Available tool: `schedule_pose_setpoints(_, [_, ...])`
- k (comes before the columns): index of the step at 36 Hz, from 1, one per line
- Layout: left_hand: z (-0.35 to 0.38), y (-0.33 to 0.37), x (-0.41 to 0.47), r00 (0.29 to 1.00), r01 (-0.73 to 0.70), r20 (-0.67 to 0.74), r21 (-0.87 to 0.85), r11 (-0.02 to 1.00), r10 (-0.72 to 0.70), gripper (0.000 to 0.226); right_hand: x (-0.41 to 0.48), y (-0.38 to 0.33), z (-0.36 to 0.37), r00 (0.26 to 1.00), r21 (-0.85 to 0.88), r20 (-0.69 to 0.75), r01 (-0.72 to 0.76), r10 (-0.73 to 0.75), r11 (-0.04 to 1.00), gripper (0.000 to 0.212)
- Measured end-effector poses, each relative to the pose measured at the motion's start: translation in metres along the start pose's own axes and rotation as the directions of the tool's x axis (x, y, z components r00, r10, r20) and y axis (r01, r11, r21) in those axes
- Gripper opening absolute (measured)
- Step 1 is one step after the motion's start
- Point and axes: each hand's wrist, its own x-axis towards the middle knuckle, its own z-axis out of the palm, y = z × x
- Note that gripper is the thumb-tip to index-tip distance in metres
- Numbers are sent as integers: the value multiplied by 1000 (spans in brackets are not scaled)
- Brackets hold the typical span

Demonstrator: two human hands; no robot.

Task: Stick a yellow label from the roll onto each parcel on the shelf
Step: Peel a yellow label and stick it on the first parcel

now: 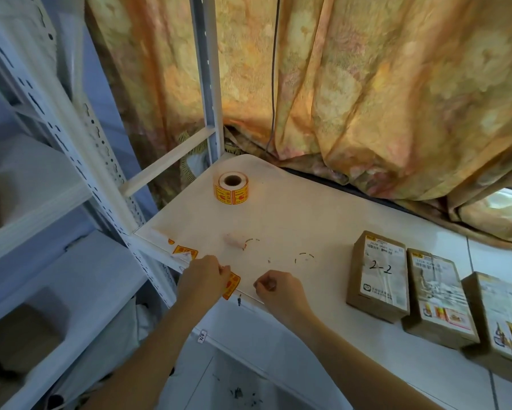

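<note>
Yellow paper with red print is pinched in the person's left hand (203, 276), at the front edge of the shelf (278, 220). This yellow label (230, 286) hangs from the fingertips, tilted, and its lower end goes a little over the shelf edge. The fingers of this hand are closed on the top of the label. The right hand (278, 290) is just beside it, a little to the right, also at the front edge. Its fingers are curled in and thumb and forefinger are pressed together; whether something small is between them I cannot tell.

Near the front left corner of the shelf, just behind the left hand, some torn label pieces (185, 252) lie flat on the white surface. Further back, near the rear left corner, the roll (231, 188) of yellow labels stands on its flat end, with the cardboard core open to the top.

On the right part of the shelf three brown parcels lie flat in a row, near the front edge. The first parcel (377, 276) has "2-2" written by hand on its white shipping paper. The second parcel (439, 298) lies just beside it, and the third parcel (500, 324) is partly cut by the right border of the view.

Behind the shelf hangs an orange flowered curtain (367, 84). To the left stands a white metal rack (56, 128).
</note>
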Motion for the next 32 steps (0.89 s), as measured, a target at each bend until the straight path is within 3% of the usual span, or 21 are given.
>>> schedule_pose_setpoints(5, [-6, -1, -4, 1000, -15, -12, 9, 1000, 15, 14, 5, -4, -2, 1000, 2, 20, -5, 5, 1000, 15])
schedule_pose_setpoints(9, [-9, 1, -4, 999, -32, -44, -120, 992, 27, 8, 7, -13, -4, 1000, 48, 2, 15, -16, 999, 15])
schedule_pose_setpoints(12, [-11, 6, -4, 995, -65, -87, -237, 969, 45, 8, 8, -21, -1, 999, 185, -2, -45, 46, 982, 9])
schedule_pose_setpoints(16, [-18, 19, -7, 987, -106, -152, -399, 911, 49, 7, 6, -30, -4, 977, 549, 113, -215, 184, 808, 9])
schedule_pose_setpoints(19, [-23, 29, -8, 975, -146, -218, -513, 846, 36, 3, 4, -32, -15, 968, 675, 112, -239, 224, 698, 8])
schedule_pose_setpoints(21, [-24, 37, -8, 961, -196, -273, -554, 809, 46, 4, 2, -34, -26, 962, 782, 145, -255, 232, 569, 10])
schedule_pose_setpoints(23, [-25, 46, -9, 950, -242, -306, -588, 772, 65, 6, 0, -37, -38, 966, 855, 155, -236, 207, 462, 14])
schedule_pose_setpoints(26, [-24, 58, -11, 951, -269, -298, -657, 704, 85, 7, -4, -39, -56, 983, 897, 104, -157, 149, 413, 18])
schedule_pose_setpoints(29, [-21, 72, -14, 951, -298, -274, -699, 650, 141, 8, -8, -37, -72, 993, 907, 24, -69, 114, 414, 17])
schedule_pose_setpoints(32, [-19, 87, -15, 947, -322, -244, -704, 633, 211, 14, -11, -29, -87, 993, 873, -68, 13, 95, 488, 15])
